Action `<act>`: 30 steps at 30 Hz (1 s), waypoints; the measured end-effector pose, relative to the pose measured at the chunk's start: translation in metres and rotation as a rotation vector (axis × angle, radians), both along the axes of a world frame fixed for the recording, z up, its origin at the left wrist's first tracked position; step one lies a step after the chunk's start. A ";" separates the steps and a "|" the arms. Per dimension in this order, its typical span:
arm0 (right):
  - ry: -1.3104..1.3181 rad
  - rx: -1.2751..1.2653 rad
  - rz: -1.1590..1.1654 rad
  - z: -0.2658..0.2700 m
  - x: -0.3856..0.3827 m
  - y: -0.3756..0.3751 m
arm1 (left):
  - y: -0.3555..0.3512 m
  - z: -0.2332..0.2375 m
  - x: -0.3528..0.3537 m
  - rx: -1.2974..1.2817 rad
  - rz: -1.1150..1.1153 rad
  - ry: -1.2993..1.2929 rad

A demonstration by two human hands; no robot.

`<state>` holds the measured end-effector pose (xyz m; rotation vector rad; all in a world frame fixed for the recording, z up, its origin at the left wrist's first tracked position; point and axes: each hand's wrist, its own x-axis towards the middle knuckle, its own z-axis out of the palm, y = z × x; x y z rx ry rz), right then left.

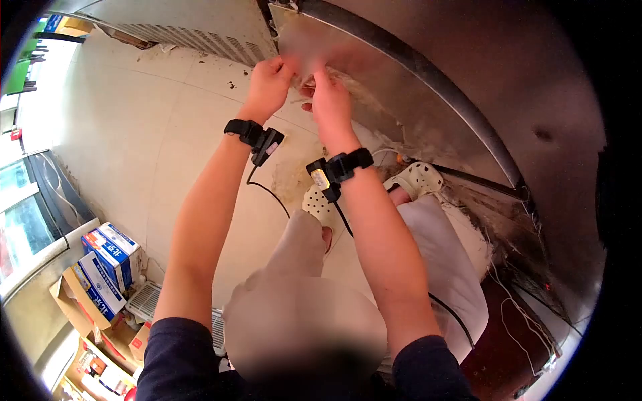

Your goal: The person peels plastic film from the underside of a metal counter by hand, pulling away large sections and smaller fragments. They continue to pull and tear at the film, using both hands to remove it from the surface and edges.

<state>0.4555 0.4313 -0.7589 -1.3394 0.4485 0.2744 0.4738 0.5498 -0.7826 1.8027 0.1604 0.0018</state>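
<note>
Both arms reach forward to the lower part of a large metal cabinet with a curved dark edge strip [414, 60]. My left hand [269, 83] is closed, thumb and fingers pinched together at the edge of a blurred patch. Close beside it on the right, my right hand [329, 100] is also closed, its fingertips drawn together at that patch. Whatever the fingers hold is hidden by the blur. A black strap with a small device [257, 139] sits on my left wrist, and another strapped device [334, 172] is on my right wrist.
A vented panel [194, 41] runs along the back left. Pale clogs [421, 179] are on my feet on the stained tile floor [167, 134]. Blue-and-white cartons [110, 250] stand at lower left. Loose white wires [511, 314] hang at lower right.
</note>
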 end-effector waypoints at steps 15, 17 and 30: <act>-0.259 -0.435 0.265 -0.062 -0.050 -0.002 | 0.017 -0.037 -0.012 -0.008 -0.088 0.034; -0.214 -0.410 0.261 -0.069 -0.056 0.000 | 0.017 -0.037 -0.019 0.000 -0.063 0.112; -0.095 0.006 0.216 -0.098 -0.088 -0.036 | -0.016 -0.013 -0.018 -0.739 -0.087 0.144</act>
